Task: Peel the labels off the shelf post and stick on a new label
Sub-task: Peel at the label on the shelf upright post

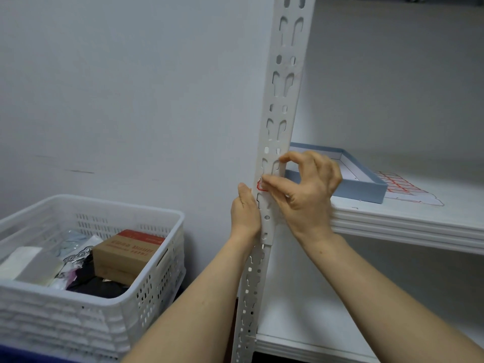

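— Item one, the post?

— White perforated metal shelf post, upright, centre of scene, with a white wall behind it on the left. My left hand is wrapped against its left edge, thumb up, bracing it.

— The label?

— Small white label with a red border, stuck on the front of the post just above my left thumb. My right hand has its fingers lying on it; thumb and forefinger curl together higher up against the post. Whether the label is pinched or only pressed, I cannot tell.

— On the shelf?

— White shelf board, right of the post. It carries a shallow pale-blue cardboard box lid and, just right of that, a sheet of red-bordered labels.

— Left side?

— White slotted plastic basket, near left, holding a brown cardboard box with a red top and soft packets.
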A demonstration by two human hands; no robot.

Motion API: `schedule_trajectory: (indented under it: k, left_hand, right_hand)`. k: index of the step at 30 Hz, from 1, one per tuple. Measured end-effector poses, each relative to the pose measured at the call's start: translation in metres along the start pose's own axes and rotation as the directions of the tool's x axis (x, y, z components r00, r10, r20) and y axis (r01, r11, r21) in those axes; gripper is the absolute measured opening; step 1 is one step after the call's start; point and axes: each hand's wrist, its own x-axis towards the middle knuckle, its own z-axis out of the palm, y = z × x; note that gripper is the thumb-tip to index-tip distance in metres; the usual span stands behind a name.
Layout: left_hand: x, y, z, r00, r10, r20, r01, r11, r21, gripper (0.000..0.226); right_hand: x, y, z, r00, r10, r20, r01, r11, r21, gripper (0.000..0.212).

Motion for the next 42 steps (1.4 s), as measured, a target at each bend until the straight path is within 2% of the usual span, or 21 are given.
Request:
schedule_trajectory:
  k: [5,8,10,11,12,14,16,17,20,22,28,31,35,42]
  left_hand:
    - [0.003,-0.003,-0.001,1.0,0.011,-0.007,-0.011,1.0,0.011,0.053]
    - [0.004,-0.004,-0.001,1.0,0.002,0.013,-0.002,1.0,0.003,0.054]
    - [0.004,-0.004,-0.001,1.0,0.004,0.001,-0.004,1.0,0.0,0.054]
    - [0.004,-0.004,0.0,1.0,0.007,-0.002,-0.007,1.0,-0.006,0.054]
    - [0.005,-0.005,-0.001,1.0,0.012,-0.003,-0.012,1.0,-0.017,0.054]
    - [0.005,-0.006,-0.001,1.0,0.013,-0.008,-0.014,1.0,-0.021,0.054]
    - [0.004,-0.005,0.0,1.0,0.026,-0.012,-0.026,1.0,-0.017,0.052]
    - [0.003,-0.004,0.0,1.0,0.023,-0.013,-0.023,1.0,-0.017,0.052]
    - [0.005,-0.004,-0.001,1.0,-0.021,0.014,0.021,1.0,-0.008,0.059]
    - [0.007,-0.007,-0.002,0.999,-0.029,0.025,0.028,1.0,0.012,0.064]
    - [0.007,-0.007,-0.001,1.0,-0.024,0.014,0.023,1.0,0.01,0.061]
    - [0.006,-0.006,-0.001,1.0,-0.025,0.018,0.025,1.0,-0.008,0.059]
    - [0.003,-0.004,0.0,1.0,-0.023,0.0,0.023,1.0,0.009,0.057]
    - [0.004,-0.004,-0.001,0.999,-0.024,-0.033,0.025,0.999,0.037,0.056]
  right_hand:
    - [-0.001,0.005,0.006,0.995,-0.086,-0.044,0.083,0.995,-0.057,0.004]
    - [-0.003,0.005,0.005,0.996,-0.089,-0.026,0.087,0.994,-0.071,0.004]
    - [-0.005,0.001,0.004,1.0,0.012,-0.003,-0.012,1.0,0.017,0.004]
    - [-0.006,-0.003,0.002,0.99,0.141,0.009,-0.141,0.983,0.114,0.009]
    - [-0.006,-0.009,0.0,0.952,0.304,0.034,-0.303,0.924,0.231,0.019]
    - [-0.004,-0.018,-0.004,0.795,0.574,0.197,-0.598,0.684,0.417,0.046]
    - [0.003,-0.023,-0.004,0.642,0.645,0.414,-0.762,0.479,0.436,0.071]
    - [0.007,-0.025,-0.001,0.614,0.631,0.474,-0.787,0.45,0.421,0.074]
    - [0.016,-0.027,0.007,0.634,0.586,0.505,-0.771,0.529,0.354,0.054]
    - [0.019,-0.028,0.011,0.636,0.582,0.507,-0.765,0.56,0.317,0.05]
    - [0.021,-0.029,0.013,0.611,0.613,0.501,-0.791,0.501,0.352,0.041]
    - [0.02,-0.031,0.015,0.625,0.618,0.477,-0.779,0.524,0.343,0.042]
    - [0.022,-0.039,0.018,0.619,0.657,0.431,-0.785,0.519,0.337,0.055]
    - [0.021,-0.036,0.016,0.6,0.648,0.469,-0.8,0.504,0.327,0.052]
